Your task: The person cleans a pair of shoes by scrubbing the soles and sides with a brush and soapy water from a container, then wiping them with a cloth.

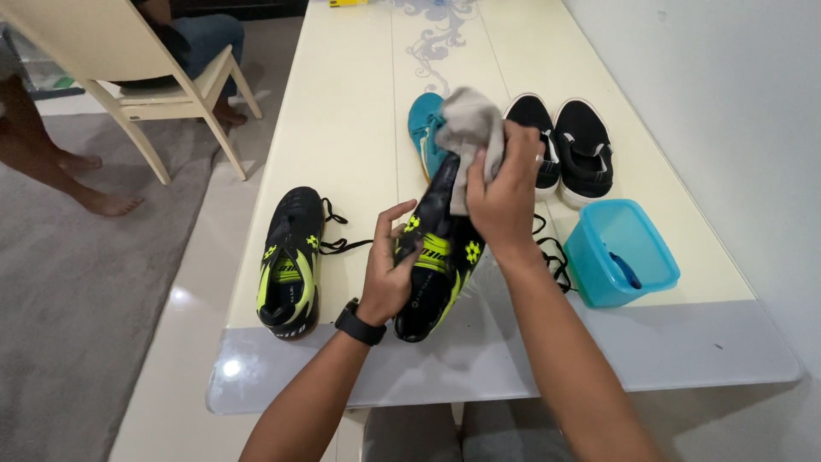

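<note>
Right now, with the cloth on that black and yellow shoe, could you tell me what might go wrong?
1. The held shoe sits close to the table's near edge, steadied only by the left hand; a hard wipe could push it off.
2. Its loose laces trail toward the blue tub; lifting the shoe might drag or tip the tub.
3. The cloth in the right hand hangs over the teal shoe and may smear it.

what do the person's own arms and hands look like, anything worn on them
Both forearms are bare, with no sleeves in view. The left hand has a black wristwatch strapped at the wrist. The right hand shows no glove, band or ring.
</note>
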